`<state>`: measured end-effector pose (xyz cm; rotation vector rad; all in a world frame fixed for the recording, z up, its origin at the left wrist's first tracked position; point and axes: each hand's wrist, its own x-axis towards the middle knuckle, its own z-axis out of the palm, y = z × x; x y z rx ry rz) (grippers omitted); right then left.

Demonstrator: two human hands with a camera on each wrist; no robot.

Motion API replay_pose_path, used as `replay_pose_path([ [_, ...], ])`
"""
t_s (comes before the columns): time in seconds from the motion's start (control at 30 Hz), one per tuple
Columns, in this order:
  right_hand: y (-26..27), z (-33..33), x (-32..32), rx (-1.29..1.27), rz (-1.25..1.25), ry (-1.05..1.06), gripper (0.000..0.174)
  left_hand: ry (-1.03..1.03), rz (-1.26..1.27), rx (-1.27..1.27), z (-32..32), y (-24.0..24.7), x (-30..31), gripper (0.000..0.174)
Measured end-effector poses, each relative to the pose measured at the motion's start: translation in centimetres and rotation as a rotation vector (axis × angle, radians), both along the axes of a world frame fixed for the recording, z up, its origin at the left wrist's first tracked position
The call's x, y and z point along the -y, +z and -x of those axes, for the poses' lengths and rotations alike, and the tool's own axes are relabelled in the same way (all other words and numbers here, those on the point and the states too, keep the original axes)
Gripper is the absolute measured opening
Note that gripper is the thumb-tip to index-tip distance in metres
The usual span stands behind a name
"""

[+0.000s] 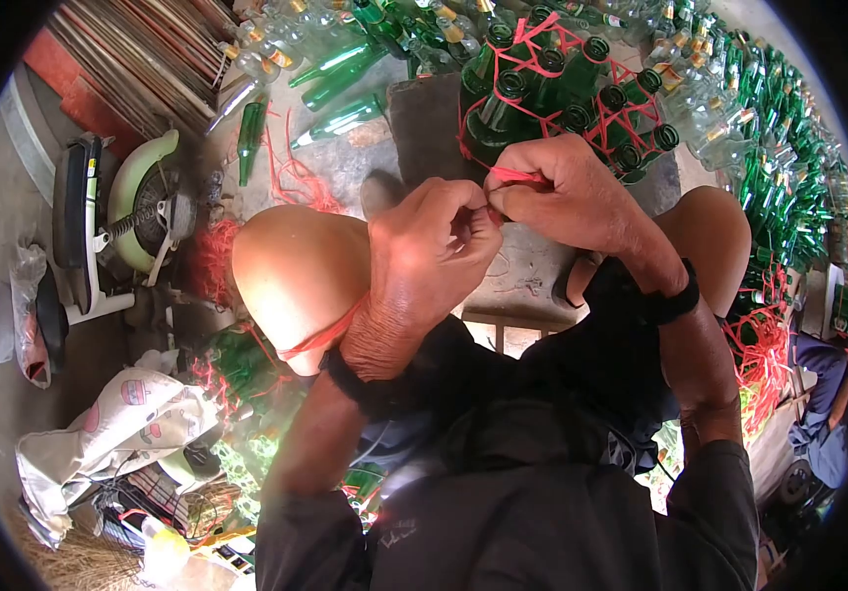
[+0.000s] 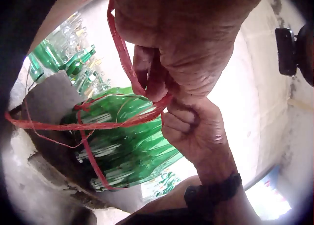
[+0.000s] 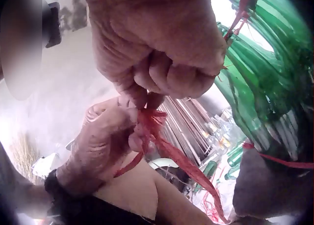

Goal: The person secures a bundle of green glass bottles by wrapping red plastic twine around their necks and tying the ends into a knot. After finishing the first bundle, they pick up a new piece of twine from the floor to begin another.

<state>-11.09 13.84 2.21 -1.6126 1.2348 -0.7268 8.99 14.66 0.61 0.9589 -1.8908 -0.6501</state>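
Both hands meet in front of a bundle of green glass bottles (image 1: 496, 123), fingertips close together. The left hand (image 1: 434, 241) pinches a flat red plastic string (image 2: 123, 51) between thumb and curled fingers. My right hand (image 1: 574, 192) pinches the same red string, a short length crossing its fingers in the head view. In the right wrist view, a crumpled part of the string (image 3: 153, 122) shows between the hands, with a tail hanging below. Red string winds between the bottle necks and around the bundle's lower part. The bundle stands upright on a dark slab (image 1: 427, 133).
Loose green bottles (image 1: 345, 74) lie beyond the left knee, and many more bottles (image 1: 779, 167) crowd the right side. Loose red string (image 1: 301, 182) is on the floor, with another heap (image 1: 764, 345) at right. A wheeled vehicle (image 1: 138, 212) stands at left near long rods (image 1: 138, 59).
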Motion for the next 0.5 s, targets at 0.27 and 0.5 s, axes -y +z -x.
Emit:
replay_pose_path([
  [0.27, 1.8, 0.3, -0.2, 0.110, -0.113, -0.041, 0.005, -0.050, -0.255, -0.181, 0.4, 0.0, -0.3, 0.012],
  [0.5, 2.5, 0.5, -0.5, 0.144, -0.069, -0.044, 0.008, -0.055, -0.555, -0.301, 0.8, 1.3, -0.9, 0.006],
])
